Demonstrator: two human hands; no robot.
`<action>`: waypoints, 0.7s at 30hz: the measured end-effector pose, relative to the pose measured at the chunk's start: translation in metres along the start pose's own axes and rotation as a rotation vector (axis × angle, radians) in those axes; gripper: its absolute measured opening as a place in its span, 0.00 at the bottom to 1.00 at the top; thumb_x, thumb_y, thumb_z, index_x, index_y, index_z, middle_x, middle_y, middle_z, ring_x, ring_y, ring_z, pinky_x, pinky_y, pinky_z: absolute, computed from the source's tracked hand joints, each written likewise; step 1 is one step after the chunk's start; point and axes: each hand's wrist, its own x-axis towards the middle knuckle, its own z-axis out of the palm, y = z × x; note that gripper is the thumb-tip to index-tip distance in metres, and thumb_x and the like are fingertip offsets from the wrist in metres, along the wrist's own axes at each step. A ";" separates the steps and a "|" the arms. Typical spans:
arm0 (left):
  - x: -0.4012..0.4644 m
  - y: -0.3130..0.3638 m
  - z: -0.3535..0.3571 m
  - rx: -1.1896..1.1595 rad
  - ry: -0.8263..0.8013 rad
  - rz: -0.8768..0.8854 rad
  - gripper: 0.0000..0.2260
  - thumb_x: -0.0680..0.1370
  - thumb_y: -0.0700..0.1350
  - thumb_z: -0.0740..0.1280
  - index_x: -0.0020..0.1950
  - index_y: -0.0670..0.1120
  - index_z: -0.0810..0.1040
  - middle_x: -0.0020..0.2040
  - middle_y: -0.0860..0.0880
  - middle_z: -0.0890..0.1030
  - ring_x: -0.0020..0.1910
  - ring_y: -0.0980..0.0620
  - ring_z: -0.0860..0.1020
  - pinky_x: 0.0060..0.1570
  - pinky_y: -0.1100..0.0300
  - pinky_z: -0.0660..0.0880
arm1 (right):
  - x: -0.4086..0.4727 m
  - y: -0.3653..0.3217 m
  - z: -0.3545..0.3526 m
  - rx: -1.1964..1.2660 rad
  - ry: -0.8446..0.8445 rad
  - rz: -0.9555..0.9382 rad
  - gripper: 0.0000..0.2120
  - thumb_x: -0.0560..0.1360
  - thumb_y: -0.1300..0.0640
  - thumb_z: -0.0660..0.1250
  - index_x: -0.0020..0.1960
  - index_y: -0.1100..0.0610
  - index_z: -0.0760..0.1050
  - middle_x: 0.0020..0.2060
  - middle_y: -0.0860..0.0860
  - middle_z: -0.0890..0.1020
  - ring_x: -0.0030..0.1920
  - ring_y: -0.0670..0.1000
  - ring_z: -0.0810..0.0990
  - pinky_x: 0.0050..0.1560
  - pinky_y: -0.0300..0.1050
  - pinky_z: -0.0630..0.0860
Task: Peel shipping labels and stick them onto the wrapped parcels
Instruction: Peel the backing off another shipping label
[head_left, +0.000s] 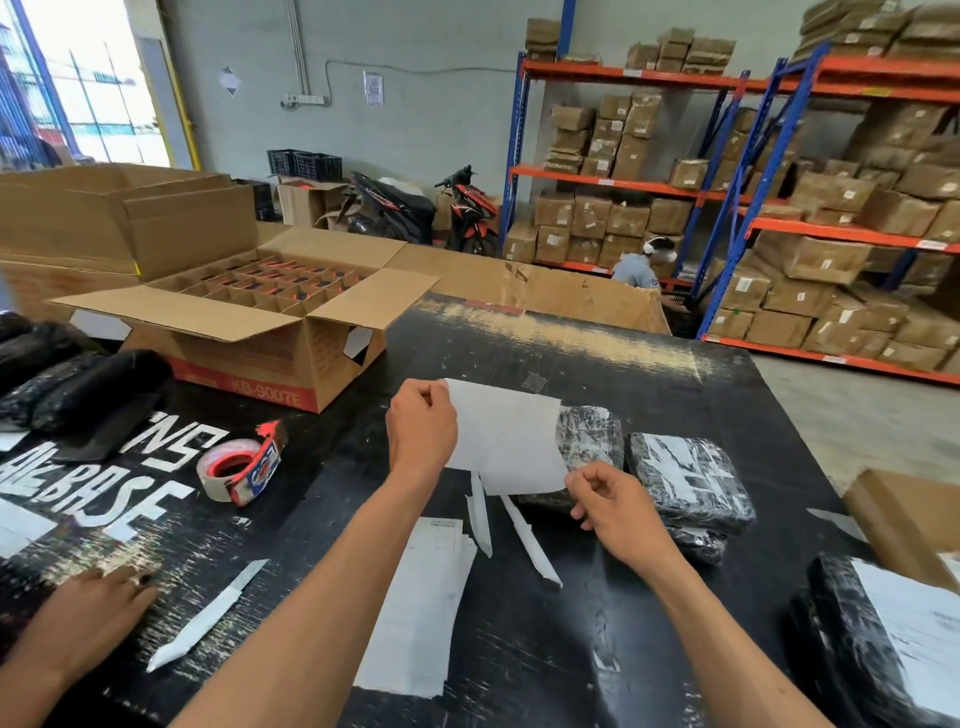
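The label is held up off the black table, just in front of a wrapped parcel that carries no label yet. The left hand pinches the label's far upper corner between thumb and fingers; the right hand pinches the near lower corner, fingers closed tight on the paper. It looks like the peel itself — the right hand seems to be working one layer from the other, though whether the backing has actually split there cannot be told.

To do this well, keep the sheet taut between the two hands so it does not curl and stick to itself, and draw the corner back low and steady instead of snatching. Touch the sticky face only at the edge.

Just right of the bare parcel sits another parcel already labelled — a fair guide for placement. Thin paper strips lie just nearer than the bare parcel, and more sheets nearer still; keep the sticky side off them when lowering it.
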 end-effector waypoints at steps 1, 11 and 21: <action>0.000 0.002 0.000 0.005 0.006 0.006 0.08 0.85 0.46 0.60 0.48 0.47 0.74 0.42 0.54 0.74 0.40 0.57 0.74 0.40 0.59 0.74 | -0.001 0.001 -0.002 -0.005 0.003 0.004 0.09 0.80 0.52 0.69 0.45 0.56 0.81 0.33 0.48 0.82 0.34 0.44 0.82 0.40 0.44 0.81; 0.003 0.007 -0.007 0.020 0.054 0.006 0.07 0.85 0.45 0.60 0.50 0.46 0.75 0.48 0.49 0.77 0.43 0.55 0.74 0.42 0.61 0.69 | -0.006 0.011 -0.013 -0.043 0.015 0.045 0.09 0.80 0.52 0.69 0.46 0.56 0.80 0.34 0.50 0.83 0.35 0.45 0.83 0.40 0.46 0.82; 0.018 0.003 -0.028 -0.003 0.120 -0.034 0.09 0.84 0.46 0.60 0.50 0.44 0.76 0.43 0.53 0.75 0.42 0.56 0.73 0.44 0.58 0.70 | 0.002 0.017 -0.018 -0.167 0.031 0.104 0.10 0.81 0.52 0.67 0.44 0.56 0.80 0.32 0.49 0.82 0.32 0.46 0.82 0.38 0.47 0.82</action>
